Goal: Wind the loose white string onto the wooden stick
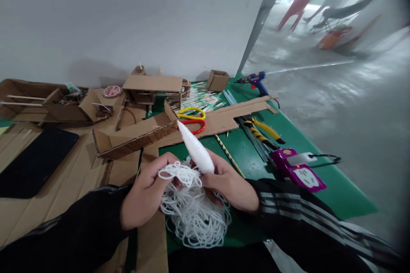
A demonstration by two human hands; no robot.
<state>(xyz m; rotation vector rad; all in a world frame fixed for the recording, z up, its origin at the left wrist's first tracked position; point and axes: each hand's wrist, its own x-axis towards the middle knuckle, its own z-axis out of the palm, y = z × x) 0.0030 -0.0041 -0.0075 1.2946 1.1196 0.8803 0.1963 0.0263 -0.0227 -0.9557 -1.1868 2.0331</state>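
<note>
A loose, tangled heap of white cord (198, 217) hangs and lies in front of me at the table's near edge. My left hand (149, 190) is closed on a bunch of its loops, thumb on top. My right hand (229, 183) is closed round the lower end of a white cone-shaped piece (197, 149), which tilts up and to the left with its narrow tip near the scissors. Both hands are close together, with cord between them. The fingertips of both hands are partly hidden by the cord and the cone.
Red and yellow scissor handles (195, 126) lie beyond the cone, beside an open cardboard tray (134, 138). Right are pliers (262, 132), a purple power strip (299, 170) and a blue glue gun (259, 82). A black tablet-like slab (36, 162) lies left.
</note>
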